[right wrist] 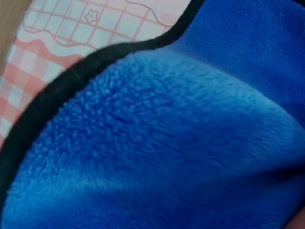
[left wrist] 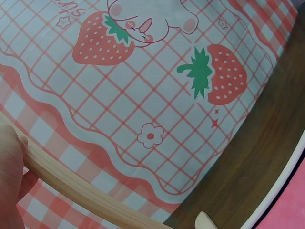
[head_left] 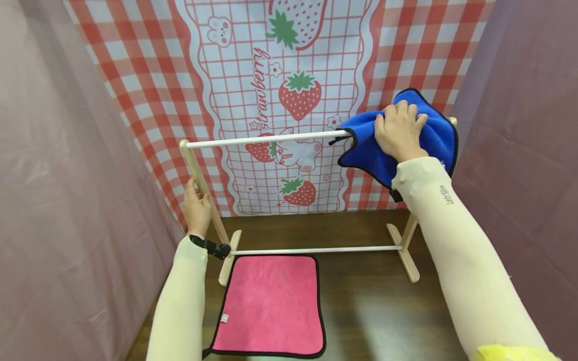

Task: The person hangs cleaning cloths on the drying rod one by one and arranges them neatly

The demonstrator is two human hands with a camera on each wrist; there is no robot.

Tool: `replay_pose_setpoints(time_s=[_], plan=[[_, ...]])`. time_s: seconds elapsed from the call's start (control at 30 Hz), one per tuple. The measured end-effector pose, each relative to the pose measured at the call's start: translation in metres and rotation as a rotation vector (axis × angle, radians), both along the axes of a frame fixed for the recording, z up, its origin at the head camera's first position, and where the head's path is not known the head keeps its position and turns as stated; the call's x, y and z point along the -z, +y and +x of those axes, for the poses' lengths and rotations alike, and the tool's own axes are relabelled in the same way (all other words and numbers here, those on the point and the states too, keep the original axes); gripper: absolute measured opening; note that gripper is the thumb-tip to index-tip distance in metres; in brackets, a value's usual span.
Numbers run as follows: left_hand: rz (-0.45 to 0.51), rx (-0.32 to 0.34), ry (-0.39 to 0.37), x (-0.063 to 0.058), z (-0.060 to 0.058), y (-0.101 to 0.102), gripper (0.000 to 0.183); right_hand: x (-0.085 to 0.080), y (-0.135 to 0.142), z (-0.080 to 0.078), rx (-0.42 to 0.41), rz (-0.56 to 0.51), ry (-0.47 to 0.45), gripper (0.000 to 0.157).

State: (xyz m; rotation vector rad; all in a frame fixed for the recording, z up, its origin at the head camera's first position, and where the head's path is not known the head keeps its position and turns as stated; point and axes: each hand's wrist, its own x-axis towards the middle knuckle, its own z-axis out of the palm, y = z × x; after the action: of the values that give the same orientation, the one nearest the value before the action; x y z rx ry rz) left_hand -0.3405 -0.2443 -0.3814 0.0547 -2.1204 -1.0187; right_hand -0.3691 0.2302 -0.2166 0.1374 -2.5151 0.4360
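Observation:
A wooden drying rack with a white top rod (head_left: 266,139) stands in front of me in the head view. My left hand (head_left: 197,208) holds its left wooden post (head_left: 194,163) partway up; the left wrist view shows fingers on either side of the post (left wrist: 81,188). Over the right part of the rod lies a blue towel (head_left: 435,135) with black edging, bunched and uneven. My right hand (head_left: 399,130) grips the towel from above, its fingers bent over the rod. Blue pile of the towel (right wrist: 157,133) fills most of the right wrist view, where the hand is nearly hidden.
On the brown floor (head_left: 361,306), a pink towel (head_left: 273,306) with black edging lies flat before the rack's lower rod (head_left: 316,249). The rack's right foot (head_left: 404,253) stands beyond it. A strawberry-print cloth (head_left: 300,95) hangs behind, with pinkish curtains (head_left: 86,200) at both sides.

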Motion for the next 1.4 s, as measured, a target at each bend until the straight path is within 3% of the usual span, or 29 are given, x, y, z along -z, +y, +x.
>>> replay_pose_setpoints(time_s=[0.23, 0.5, 0.7, 0.83, 1.0, 1.07, 1.23, 1.4], plan=[[0.021, -0.006, 0.009, 0.000, 0.001, 0.004, 0.054, 0.002, 0.002, 0.001, -0.006, 0.044, -0.016, 0.050], [0.197, -0.036, 0.062, 0.003, 0.001, 0.017, 0.054, 0.004, 0.001, 0.001, -0.018, 0.052, -0.047, 0.055], [0.313, -0.074, 0.194, 0.011, 0.002, 0.041, 0.064, 0.004, 0.000, 0.002, -0.019, 0.057, -0.057, 0.055], [0.311, -0.067, 0.239, 0.002, 0.006, 0.068, 0.069, 0.005, 0.000, 0.002, -0.016, 0.061, -0.059, 0.054], [0.314, 0.120, 0.245, -0.025, 0.009, 0.114, 0.066, 0.006, -0.001, 0.001, -0.011, 0.069, -0.065, 0.053], [0.345, 0.246, 0.230, -0.037, 0.010, 0.135, 0.067, 0.005, 0.000, 0.001, -0.011, 0.074, -0.068, 0.054], [0.391, 0.498, 0.133, -0.062, 0.016, 0.185, 0.063, 0.004, 0.000, 0.002, -0.025, 0.071, -0.066, 0.055], [0.508, 0.651, -0.010, -0.081, 0.023, 0.231, 0.061, 0.005, 0.000, 0.005, -0.028, 0.069, -0.079, 0.056]])
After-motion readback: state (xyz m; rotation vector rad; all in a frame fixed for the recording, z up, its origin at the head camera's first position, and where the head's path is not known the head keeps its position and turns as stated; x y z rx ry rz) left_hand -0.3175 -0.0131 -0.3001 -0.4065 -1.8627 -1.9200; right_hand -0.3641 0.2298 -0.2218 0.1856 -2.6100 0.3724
